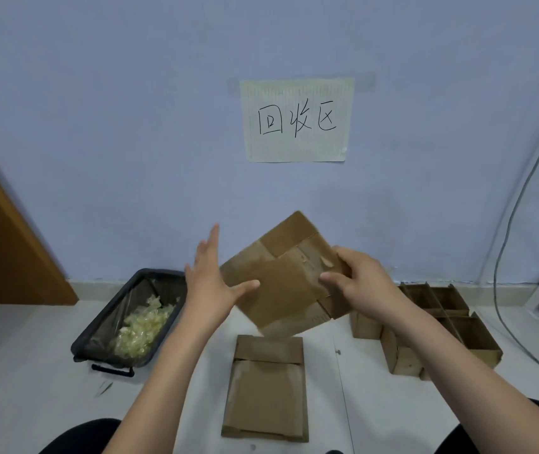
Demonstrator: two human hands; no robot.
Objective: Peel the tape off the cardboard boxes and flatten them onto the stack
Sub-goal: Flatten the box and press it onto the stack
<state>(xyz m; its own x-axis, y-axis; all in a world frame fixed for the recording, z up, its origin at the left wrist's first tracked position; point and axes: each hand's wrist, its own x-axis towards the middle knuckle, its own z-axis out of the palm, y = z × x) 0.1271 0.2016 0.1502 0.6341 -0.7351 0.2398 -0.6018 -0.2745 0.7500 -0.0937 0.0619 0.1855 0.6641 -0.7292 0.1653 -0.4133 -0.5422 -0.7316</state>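
Above the stack [266, 388], box [281, 273] in right hand [356, 283] grip, left hand [209, 276] spread beside

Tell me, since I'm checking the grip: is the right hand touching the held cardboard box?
Touching. The head view shows the right hand pinching the cardboard box at its right edge, thumb on its face.

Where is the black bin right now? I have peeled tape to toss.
In the head view the black bin sits on the floor at the left, near the wall, beside the left hand and left of the flattened stack.
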